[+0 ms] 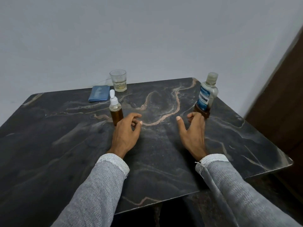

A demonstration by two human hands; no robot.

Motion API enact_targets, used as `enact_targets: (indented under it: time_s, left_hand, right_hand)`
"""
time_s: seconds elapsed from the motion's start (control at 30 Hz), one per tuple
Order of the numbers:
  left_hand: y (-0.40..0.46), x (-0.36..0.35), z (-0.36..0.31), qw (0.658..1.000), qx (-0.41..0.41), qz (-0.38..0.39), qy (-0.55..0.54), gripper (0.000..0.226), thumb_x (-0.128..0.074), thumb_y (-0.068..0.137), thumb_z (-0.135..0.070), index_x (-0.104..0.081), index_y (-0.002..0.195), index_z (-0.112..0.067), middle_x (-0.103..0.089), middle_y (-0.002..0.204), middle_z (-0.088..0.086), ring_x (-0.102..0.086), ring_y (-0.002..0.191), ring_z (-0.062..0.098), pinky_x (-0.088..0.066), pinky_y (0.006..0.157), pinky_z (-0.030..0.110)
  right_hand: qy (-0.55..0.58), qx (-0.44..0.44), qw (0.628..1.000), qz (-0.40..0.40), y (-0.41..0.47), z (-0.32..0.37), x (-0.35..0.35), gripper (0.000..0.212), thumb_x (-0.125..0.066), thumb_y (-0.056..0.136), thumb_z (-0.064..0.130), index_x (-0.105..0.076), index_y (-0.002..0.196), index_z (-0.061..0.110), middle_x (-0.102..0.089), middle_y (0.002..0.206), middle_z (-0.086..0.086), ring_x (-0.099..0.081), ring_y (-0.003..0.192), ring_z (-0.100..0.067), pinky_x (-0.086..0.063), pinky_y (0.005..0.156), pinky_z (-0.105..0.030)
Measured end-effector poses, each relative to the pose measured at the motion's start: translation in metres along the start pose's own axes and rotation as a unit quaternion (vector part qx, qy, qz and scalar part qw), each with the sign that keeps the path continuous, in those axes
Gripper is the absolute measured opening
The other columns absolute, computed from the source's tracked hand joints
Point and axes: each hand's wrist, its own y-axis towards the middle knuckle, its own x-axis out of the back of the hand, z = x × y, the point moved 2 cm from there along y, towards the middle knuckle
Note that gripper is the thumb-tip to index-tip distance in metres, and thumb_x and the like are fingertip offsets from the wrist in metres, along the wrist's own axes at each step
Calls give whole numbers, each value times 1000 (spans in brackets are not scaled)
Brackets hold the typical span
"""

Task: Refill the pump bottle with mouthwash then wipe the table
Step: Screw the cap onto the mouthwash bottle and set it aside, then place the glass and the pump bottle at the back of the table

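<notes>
On the desk (65, 128), left to right, we see: cloth (99, 95), pump bottle (116, 110) just beside our left hand (126, 130), grip loosely curled, empty; right hand (191, 128) likewise, near the mouthwash bottle (206, 95).

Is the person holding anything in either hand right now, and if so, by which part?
Nothing is held. The left hand hovers loosely curled beside the pump bottle, and the right hand is spread just in front of the mouthwash bottle; neither grips its bottle.

Left hand (125, 131) and right hand (192, 131) forward, fingers loosely curled, empty
</notes>
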Motion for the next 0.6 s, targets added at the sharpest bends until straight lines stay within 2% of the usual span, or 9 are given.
enact_targets:
  time_s: [0.17, 0.27, 0.4, 0.5, 0.6]
  left_hand:
    - [-12, 31, 16, 997, 30, -70, -5, 9, -67, 88, -30, -61, 95, -26, -63, 81, -10, -61, 76, 7, -57, 70, 34]
    - [-11, 44, 25, 989, 59, -138, -1, 22, -70, 84, -41, -56, 90, -25, -59, 76, -8, -57, 69, 8, -53, 63, 32]
    - [0, 49, 28, 977, 98, -188, -20, 47, -74, 74, -54, -49, 102, -27, -55, 86, -7, -53, 74, 4, -42, 62, 21]
    - [11, 45, 31, 974, 118, -193, -24, 62, -76, 69, -58, -44, 113, -27, -55, 102, -5, -55, 87, 9, -45, 70, 23]
    - [21, 40, 34, 976, 110, -181, -45, 60, -79, 72, -49, -44, 115, -27, -57, 113, -3, -57, 97, 13, -50, 80, 29]
  right_hand:
    - [34, 49, 995, 84, -17, 33, -41, 29, -63, 90, 37, -45, 102, 19, -47, 103, 2, -48, 99, -16, -44, 91, -37]
    - [64, 54, 990, 112, -18, 47, -61, 28, -63, 90, 33, -45, 105, 18, -47, 105, 3, -49, 100, -16, -45, 92, -38]
    - [92, 50, 985, 137, -16, 56, -83, 28, -62, 89, 34, -43, 107, 24, -47, 106, 5, -48, 99, -9, -48, 90, -37]
    - [115, 50, 979, 159, -15, 62, -96, 31, -62, 89, 34, -42, 112, 27, -47, 110, 7, -47, 101, 1, -48, 91, -33]
    - [152, 47, 967, 197, -13, 69, -105, 36, -62, 89, 34, -41, 119, 31, -48, 117, 7, -47, 108, 2, -48, 94, -33]
